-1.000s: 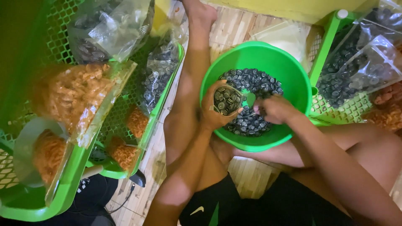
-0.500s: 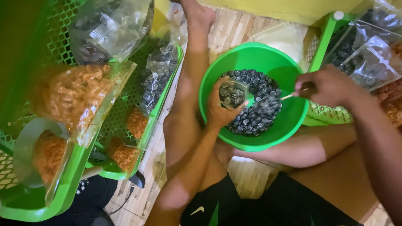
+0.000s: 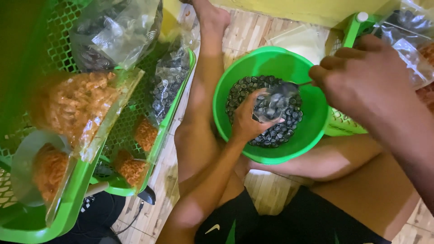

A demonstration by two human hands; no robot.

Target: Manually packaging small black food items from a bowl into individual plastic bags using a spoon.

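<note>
A green plastic bowl [image 3: 312, 122] rests on my lap, part filled with small dark ring-shaped snacks [image 3: 278, 131]. My left hand [image 3: 246, 119] holds a small clear plastic bag [image 3: 271, 106] open over the bowl, with dark snacks inside it. My right hand [image 3: 357, 77] is raised at the bowl's right rim and grips a spoon [image 3: 296, 85] whose blurred scoop end tips over the bag's mouth.
Green plastic mesh baskets [image 3: 68, 212] at the left hold clear bags of orange snacks [image 3: 77, 106] and dark snacks [image 3: 169, 83]. Another green basket [image 3: 350, 31] with bagged snacks stands at the right. My bare legs lie on a woven mat [image 3: 266, 187].
My right hand rose out of the bowl to its right rim and brought the spoon over the bag. The left hand kept the bag above the bowl.
</note>
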